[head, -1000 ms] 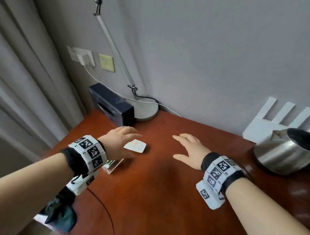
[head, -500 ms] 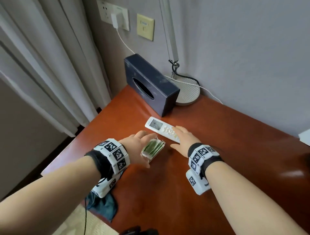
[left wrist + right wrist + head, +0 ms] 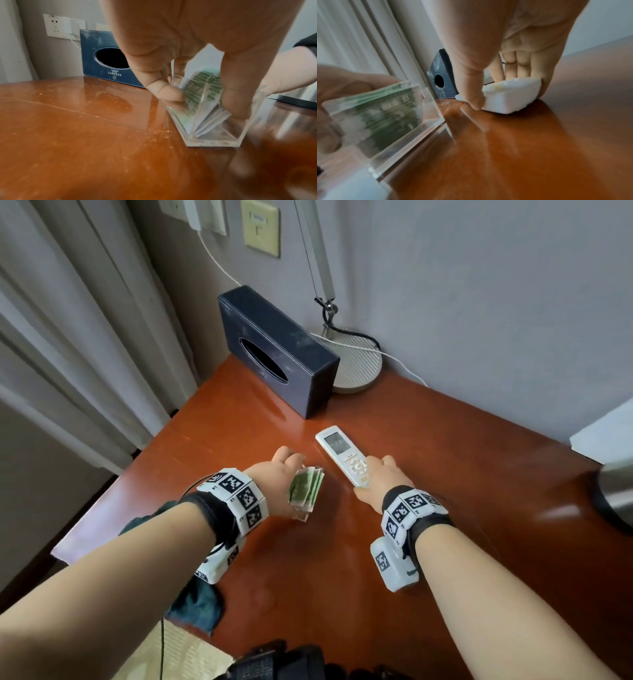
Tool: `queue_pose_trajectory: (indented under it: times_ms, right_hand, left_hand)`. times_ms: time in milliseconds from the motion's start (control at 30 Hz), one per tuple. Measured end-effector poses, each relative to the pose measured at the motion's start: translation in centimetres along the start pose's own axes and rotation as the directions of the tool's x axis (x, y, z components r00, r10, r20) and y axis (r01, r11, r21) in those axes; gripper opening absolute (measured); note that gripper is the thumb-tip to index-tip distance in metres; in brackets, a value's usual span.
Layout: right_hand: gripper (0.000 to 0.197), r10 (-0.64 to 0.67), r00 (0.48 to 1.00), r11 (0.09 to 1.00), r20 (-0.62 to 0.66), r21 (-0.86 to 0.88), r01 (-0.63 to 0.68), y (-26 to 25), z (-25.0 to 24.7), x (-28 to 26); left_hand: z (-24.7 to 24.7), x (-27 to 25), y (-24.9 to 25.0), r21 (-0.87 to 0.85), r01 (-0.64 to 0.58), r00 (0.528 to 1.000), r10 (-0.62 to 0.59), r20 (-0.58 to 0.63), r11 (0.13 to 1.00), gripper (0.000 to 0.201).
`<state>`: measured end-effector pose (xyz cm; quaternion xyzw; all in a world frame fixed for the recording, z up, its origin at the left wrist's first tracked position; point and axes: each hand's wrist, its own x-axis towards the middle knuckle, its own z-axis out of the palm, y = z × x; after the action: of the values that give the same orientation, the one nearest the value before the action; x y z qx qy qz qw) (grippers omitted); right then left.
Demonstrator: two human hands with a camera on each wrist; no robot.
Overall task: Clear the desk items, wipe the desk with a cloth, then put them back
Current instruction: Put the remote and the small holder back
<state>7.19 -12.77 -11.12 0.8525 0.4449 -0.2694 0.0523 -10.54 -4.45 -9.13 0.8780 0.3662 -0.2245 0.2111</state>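
Since a second ago your left hand has gripped the clear card holder and your right hand has closed round the remote, at 12 o'clock on the surface: clearing has begun.

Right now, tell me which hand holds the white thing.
The right hand: it grips the near end of the white remote lying on the desk. The left hand holds a clear acrylic stand with green-printed cards.

Soft daylight, glare on the desk, blurred wrist views, bowed edges
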Motion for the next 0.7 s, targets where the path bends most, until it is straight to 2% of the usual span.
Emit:
queue_pose_trajectory:
  times_ms: [233,400,600,700]
  right_hand:
    - [0.046,0.097,0.995,0.991,0.011,0.094,-0.098,6.2,-0.1,-3.0]
    - [0.045,0.136,0.99,0.979,-0.029,0.154,-0.13,11.3,-0.4,-5.5]
    - [0.045,0.245,0.964,0.943,-0.098,0.254,-0.214,19.5,-1.9,-9.4]
    - [0.06,0.31,0.942,0.903,-0.129,0.349,-0.249,24.5,-2.4,-11.7]
  left_hand:
    - [0.6,0.3,2.8,0.092,-0.012,0.998,0.006,0.062,0.996,0.113]
    - [1.6,0.4,6.6,0.093,-0.039,0.999,0.037,0.022,0.995,0.105]
    - [1.4,1.6,15.5,-0.022,-0.17,0.984,0.169,-0.055,0.985,0.101]
    - [1.1,2.6,21.4,-0.041,-0.236,0.971,0.233,-0.061,0.971,0.1]
